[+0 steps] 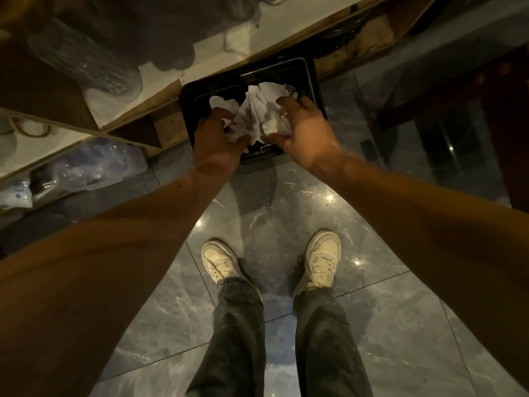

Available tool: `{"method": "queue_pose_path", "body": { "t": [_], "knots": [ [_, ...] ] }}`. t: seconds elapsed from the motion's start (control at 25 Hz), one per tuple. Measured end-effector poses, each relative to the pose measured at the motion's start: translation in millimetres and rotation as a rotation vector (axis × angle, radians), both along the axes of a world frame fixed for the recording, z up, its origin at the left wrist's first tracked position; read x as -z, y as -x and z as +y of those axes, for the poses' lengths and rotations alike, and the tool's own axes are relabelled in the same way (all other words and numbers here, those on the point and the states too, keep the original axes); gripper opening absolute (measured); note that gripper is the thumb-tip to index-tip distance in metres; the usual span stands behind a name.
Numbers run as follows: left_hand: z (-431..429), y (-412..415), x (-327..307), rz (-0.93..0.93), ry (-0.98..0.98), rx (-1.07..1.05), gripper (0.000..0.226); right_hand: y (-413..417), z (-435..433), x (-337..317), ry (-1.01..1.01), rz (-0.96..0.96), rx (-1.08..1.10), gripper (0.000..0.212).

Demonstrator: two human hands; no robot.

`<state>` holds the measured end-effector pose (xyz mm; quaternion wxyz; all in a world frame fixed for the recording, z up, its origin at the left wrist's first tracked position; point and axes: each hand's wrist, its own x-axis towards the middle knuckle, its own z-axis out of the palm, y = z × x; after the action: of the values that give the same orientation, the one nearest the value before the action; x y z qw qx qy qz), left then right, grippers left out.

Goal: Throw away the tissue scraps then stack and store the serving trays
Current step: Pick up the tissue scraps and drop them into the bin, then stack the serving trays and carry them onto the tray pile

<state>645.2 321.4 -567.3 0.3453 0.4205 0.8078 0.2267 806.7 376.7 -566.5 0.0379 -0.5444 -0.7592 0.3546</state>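
A bunch of white crumpled tissue scraps [254, 110] is held between both of my hands directly above a black rectangular bin [309, 75] that stands on the floor. My left hand [217, 136] curls around the left side of the bunch. My right hand [303, 130] presses against the right side with its fingers spread. The bin's inside is dark and mostly hidden by the tissue and my hands. No serving trays are in view.
The bin sits under the edge of a white-topped wooden counter [160, 78] holding clear plastic packs [86, 58]. A lower shelf at left holds wrapped items [94, 164]. Dark furniture [446, 90] stands at right. My feet in white shoes [220, 262] stand on glossy grey tiles.
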Motion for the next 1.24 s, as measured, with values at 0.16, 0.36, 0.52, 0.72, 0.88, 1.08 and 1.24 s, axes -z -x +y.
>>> {"method": "queue_pose_path", "body": {
  "t": [0.16, 0.36, 0.52, 0.72, 0.88, 1.08, 1.24],
  "knots": [
    [-4, -2, -8, 0.021, -0.031, 0.020, 0.049, -5, -4, -11, -0.004, 0.019, -0.005, 0.065],
    [-28, -5, -46, 0.008, -0.061, 0.037, 0.046, -16, -21, -51, -0.035, 0.020, -0.008, 0.055],
    [-52, -12, -101, 0.089, -0.052, 0.071, 0.039, -29, -49, -112, -0.050, 0.067, -0.009, 0.048],
    [-96, -34, -215, 0.048, -0.066, 0.051, 0.037, -39, -92, -224, -0.077, 0.072, -0.125, 0.045],
    [-138, -40, -316, 0.061, -0.158, 0.041, 0.031, -46, -114, -325, -0.157, 0.071, -0.243, 0.046],
    [-174, -24, -430, 0.173, -0.251, 0.046, 0.038, -27, -130, -439, -0.303, 0.128, -0.360, 0.044],
    [-191, 16, -503, 0.265, -0.395, 0.024, 0.038, 14, -135, -516, -0.434, 0.177, -0.451, 0.046]
  ]
}}
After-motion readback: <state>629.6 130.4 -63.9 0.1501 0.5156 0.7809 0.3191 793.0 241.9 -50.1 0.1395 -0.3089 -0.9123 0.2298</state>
